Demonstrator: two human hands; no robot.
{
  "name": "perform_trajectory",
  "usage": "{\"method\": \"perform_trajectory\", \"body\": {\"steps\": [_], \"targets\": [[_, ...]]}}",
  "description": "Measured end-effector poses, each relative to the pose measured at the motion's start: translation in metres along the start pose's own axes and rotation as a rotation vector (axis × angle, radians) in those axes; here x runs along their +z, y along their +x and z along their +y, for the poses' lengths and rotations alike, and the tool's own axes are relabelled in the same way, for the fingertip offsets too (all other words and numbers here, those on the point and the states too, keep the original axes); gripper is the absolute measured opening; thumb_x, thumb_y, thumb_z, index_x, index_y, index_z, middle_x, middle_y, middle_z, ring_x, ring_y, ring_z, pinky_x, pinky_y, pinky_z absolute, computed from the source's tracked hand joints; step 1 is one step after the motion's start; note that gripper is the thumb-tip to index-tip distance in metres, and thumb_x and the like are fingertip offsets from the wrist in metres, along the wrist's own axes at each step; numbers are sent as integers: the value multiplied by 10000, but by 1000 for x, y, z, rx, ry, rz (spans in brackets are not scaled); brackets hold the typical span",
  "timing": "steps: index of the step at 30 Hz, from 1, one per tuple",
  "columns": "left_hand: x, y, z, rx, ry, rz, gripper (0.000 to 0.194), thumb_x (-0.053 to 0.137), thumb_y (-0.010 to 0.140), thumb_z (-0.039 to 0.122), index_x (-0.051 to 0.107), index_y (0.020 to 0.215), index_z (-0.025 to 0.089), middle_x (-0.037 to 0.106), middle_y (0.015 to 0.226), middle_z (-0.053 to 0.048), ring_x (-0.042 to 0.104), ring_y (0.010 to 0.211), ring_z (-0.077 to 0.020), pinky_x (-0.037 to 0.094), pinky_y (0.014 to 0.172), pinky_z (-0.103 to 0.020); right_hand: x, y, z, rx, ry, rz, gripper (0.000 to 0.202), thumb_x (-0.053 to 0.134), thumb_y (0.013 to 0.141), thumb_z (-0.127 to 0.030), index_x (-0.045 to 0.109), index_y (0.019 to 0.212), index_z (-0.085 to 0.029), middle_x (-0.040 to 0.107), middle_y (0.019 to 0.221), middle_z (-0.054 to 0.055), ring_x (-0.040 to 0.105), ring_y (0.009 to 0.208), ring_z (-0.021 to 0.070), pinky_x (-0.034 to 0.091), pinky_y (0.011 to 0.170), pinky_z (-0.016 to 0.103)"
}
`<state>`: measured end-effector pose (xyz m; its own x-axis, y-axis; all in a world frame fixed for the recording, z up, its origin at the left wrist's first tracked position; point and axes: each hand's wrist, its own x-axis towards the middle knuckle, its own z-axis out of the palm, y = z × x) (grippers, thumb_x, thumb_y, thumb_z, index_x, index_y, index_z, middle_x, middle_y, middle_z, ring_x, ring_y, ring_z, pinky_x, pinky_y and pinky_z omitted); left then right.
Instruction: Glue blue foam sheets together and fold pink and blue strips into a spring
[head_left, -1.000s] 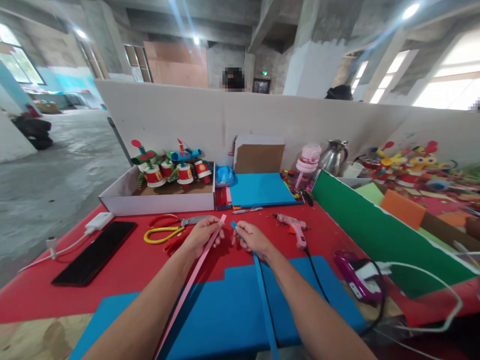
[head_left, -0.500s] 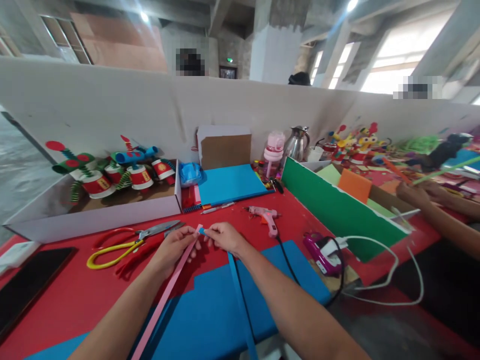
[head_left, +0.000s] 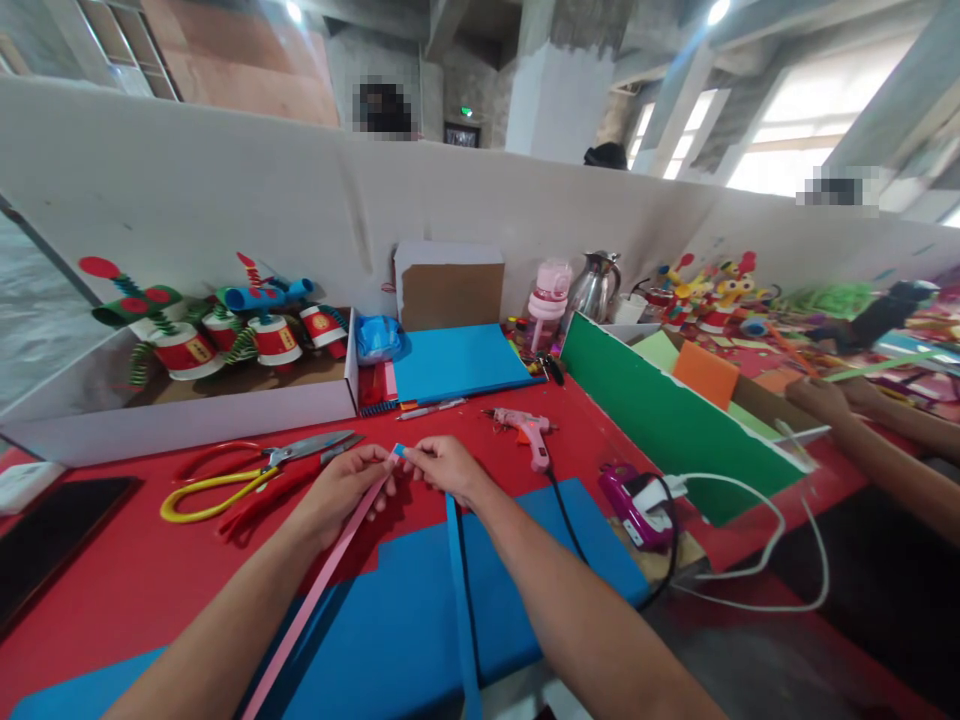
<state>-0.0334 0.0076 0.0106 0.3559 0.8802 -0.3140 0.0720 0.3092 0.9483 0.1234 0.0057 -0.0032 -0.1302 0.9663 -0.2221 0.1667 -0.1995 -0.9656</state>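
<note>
The long pink paper strip (head_left: pixel 318 594), lower left, is finger-pinched by the left hand (head_left: pixel 341 495); mid-frame, the right hand's (head_left: pixel 448 470) fingertips pinch a flat blue paper strip (head_left: pixel 460 600).

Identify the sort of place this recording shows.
Likely a craft workshop: red cup figures sit in a box, a pink glue gun lies on the red tabletop, and the left hand holds a pink strip.

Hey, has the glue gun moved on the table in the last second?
No. The glue gun lies where it did against the pen, just to its right; the whole view has shifted instead.
</note>
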Motion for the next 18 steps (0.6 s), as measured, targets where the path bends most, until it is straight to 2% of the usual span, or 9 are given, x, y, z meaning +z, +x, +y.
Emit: {"method": "perform_trajectory", "body": {"steps": [7, 18], "targets": [[1, 0, -1, 18, 32, -15, 439, 726, 593, 539, 523, 738, 179, 563, 533, 46, 461, 393, -75, 342, 355, -172, 0, 0, 0, 3, -14, -6, 295, 530, 902, -283, 560, 637, -156, 478, 481, -65, 359, 376, 32, 262, 388, 154], [1, 0, 0, 13, 107, -13, 441, 689, 603, 564, 504, 728, 184, 538, 514, 57, 438, 375, -72, 308, 336, -165, -2, 1, 2, 23, -1, -24, 242, 557, 887, -284, 537, 678, -162, 477, 484, -82, 338, 350, 21, 236, 354, 147]]}}
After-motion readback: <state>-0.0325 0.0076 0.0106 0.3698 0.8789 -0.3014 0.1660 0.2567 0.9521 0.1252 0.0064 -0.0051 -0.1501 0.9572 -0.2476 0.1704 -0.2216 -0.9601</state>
